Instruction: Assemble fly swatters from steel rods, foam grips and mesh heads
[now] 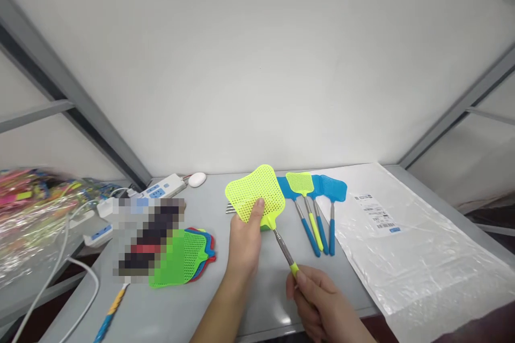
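L hand (244, 238) pinches yellow fly swatter (257, 187) by its mesh, R hand (322, 300) closed round its handle (294, 269), above grey table (277, 295). 4 swatters (314, 228) & white plastic pkg (406, 257) lie to R; stacked swatter heads (191, 254) to L.

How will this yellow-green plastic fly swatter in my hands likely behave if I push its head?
The perforated yellow-green head looks thin, so it'll probably flex. The straight, silver metal shaft should be stiffer. Those many holes suggest a fairly light head.
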